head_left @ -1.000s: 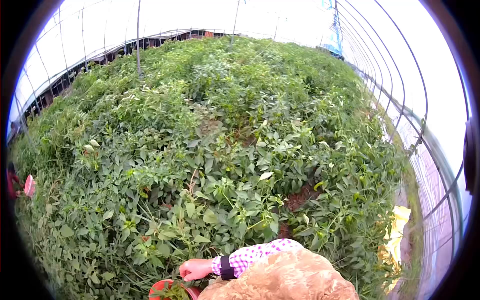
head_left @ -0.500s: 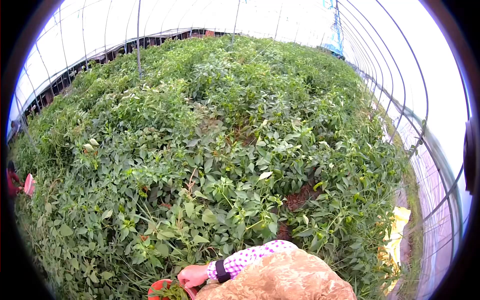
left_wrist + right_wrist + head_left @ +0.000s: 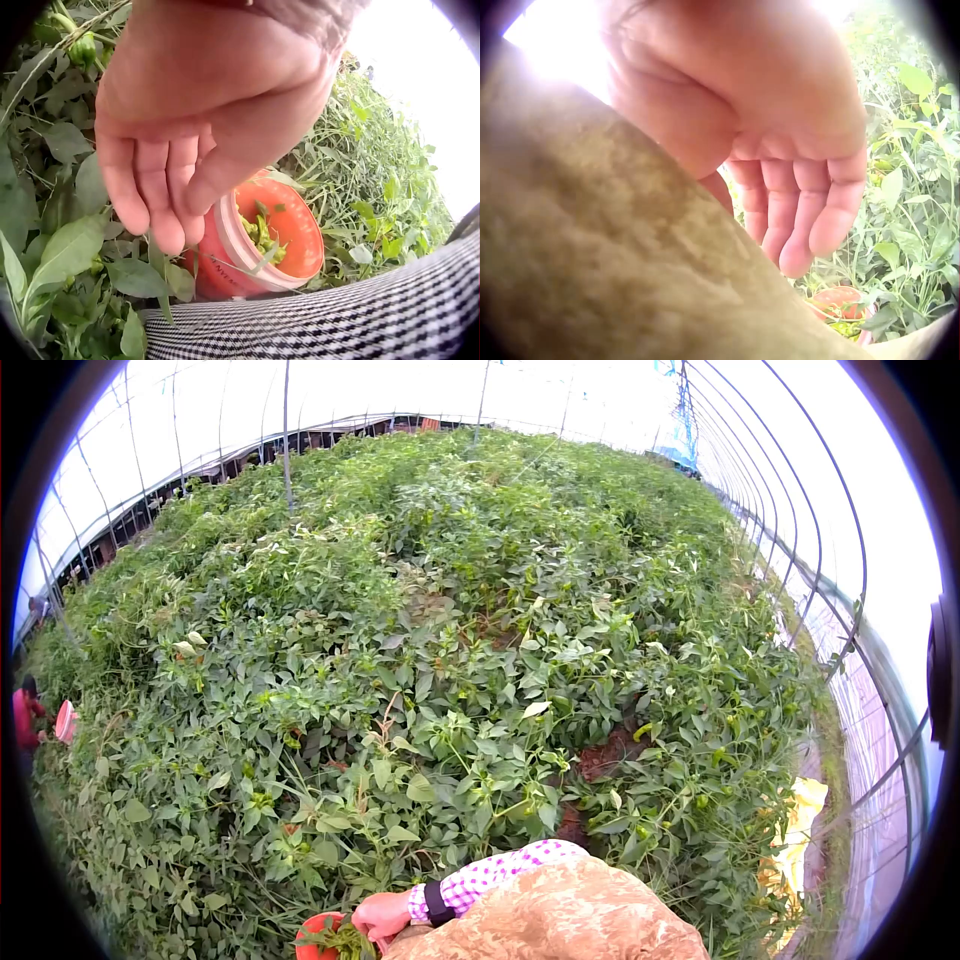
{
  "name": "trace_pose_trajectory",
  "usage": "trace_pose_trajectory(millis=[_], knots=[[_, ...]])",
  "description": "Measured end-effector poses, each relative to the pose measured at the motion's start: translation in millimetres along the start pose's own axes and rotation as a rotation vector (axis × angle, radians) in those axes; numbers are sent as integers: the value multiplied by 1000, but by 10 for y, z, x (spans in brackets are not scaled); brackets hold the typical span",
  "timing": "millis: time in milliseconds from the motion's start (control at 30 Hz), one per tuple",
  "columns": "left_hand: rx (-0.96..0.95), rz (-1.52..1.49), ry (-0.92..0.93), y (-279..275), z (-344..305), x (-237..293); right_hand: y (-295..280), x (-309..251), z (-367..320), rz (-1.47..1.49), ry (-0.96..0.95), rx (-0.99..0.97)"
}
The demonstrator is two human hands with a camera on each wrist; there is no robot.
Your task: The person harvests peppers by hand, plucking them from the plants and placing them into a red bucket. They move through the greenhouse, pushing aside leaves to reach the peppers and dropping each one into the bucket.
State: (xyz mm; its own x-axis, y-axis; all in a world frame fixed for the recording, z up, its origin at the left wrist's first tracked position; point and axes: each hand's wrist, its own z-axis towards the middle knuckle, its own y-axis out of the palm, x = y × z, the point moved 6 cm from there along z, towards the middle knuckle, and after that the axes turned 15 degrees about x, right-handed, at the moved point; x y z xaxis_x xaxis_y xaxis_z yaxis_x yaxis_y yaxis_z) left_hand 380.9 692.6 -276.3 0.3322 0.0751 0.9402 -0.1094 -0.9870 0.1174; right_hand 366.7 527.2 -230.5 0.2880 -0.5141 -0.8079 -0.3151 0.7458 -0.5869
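My right hand [image 3: 380,915] reaches across my front at the bottom of the head view, fingers hanging down right beside a red bucket [image 3: 318,925]. In the right wrist view this hand [image 3: 795,180] shows its palm, with long loose fingers and nothing between them; camouflage cloth [image 3: 615,240] hides part of the thumb. Green peppers [image 3: 262,236] lie inside the bucket, which tilts in the left wrist view. My left hand [image 3: 195,127] hangs palm toward the camera, fingers loosely bent and holding nothing, between the leaves [image 3: 67,255] and the bucket. It is outside the head view.
Dense pepper plants [image 3: 430,690] fill the ground ahead under hooped plastic sheeting [image 3: 840,510]. A yellow sack [image 3: 798,830] lies on the right edge. At far left stands another person [image 3: 25,715] beside a pink bucket [image 3: 66,722]. My checked trouser leg [image 3: 315,315] borders the bucket.
My right hand has sunk slightly down and left, closer to the bucket. The head view has shifted a little, and the person at far left shows more.
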Motion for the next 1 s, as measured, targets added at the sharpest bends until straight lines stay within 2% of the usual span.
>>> trace_pose_trajectory(millis=[100,333,500,1000], knots=[[-3,-8,-2,2,32,-38,105,43,36,41,67,-109],[-11,-20,-11,-8,101,-128,168,21,50,-8,33,-145],[-20,-27,-19,-8,163,-174,171,19,9,33,106,-187],[-35,-51,-28,-53,279,-342,170,-20,-12,-25,14,-156]])
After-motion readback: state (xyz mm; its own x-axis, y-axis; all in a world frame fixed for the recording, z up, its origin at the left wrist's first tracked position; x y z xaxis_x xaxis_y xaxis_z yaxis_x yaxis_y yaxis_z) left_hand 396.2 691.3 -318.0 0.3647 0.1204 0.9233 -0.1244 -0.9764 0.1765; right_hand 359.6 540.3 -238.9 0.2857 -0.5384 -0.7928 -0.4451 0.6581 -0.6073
